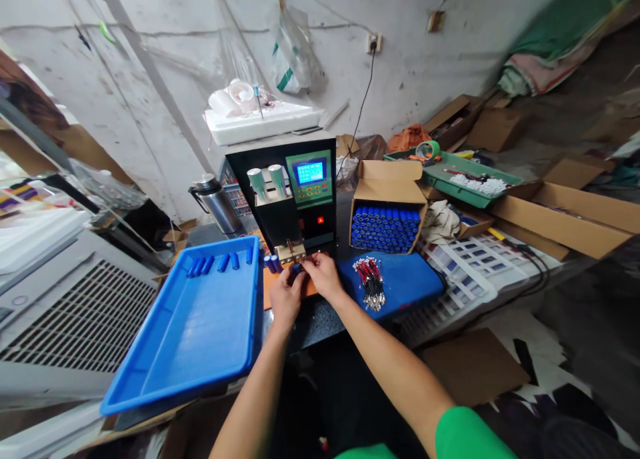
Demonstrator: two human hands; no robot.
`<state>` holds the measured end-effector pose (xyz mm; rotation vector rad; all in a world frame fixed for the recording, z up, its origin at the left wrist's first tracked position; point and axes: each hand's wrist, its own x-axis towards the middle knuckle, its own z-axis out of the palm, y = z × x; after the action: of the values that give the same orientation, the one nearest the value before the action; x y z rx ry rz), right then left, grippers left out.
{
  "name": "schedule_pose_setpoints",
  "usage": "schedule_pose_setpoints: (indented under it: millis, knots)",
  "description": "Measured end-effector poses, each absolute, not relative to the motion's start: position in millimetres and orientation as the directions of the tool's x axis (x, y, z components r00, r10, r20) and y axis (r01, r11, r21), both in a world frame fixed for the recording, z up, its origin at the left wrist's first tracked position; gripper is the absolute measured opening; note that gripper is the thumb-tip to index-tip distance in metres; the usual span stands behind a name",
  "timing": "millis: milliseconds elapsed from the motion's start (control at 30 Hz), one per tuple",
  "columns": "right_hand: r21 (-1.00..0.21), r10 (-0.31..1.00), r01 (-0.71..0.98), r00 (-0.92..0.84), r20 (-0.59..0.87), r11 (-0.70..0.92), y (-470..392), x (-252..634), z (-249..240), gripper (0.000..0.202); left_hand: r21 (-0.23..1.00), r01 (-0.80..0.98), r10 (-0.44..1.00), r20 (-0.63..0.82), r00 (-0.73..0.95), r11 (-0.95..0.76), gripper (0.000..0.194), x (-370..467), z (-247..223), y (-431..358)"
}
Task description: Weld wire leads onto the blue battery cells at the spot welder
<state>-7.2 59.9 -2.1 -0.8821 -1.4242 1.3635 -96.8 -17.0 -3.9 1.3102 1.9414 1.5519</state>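
My left hand (286, 297) has its fingers closed around a blue cylindrical battery cell (297, 268), mostly hidden by the fingers. Close beside it, my right hand (323, 277) pinches at the same spot, just below the brass-coloured electrode block (291, 252) of a black spot welder (270, 222). Whatever sits in the right fingertips is too small to make out. Two more blue cells (273, 263) stand left of the electrodes, by an orange mat (270, 295) under my hands. The welder's display (311, 172) is lit.
Several blue cells (223, 263) lie in a blue tray (185, 379) at left. To the right, red and black wire leads (373, 282) rest on a blue pad (415, 279), before a cardboard box (390, 191) packed with cells. A steel jug (219, 204) stands behind the tray.
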Motion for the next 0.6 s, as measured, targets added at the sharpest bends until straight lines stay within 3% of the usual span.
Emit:
schedule_pose_setpoints:
  millis: [600]
  knots:
    - [-0.987,0.948,0.018,-0.281,0.146,0.157,57,-8,1,0.015,0.853,0.522,0.781,0.308,-0.544,0.027,0.038,-99,-11,-15]
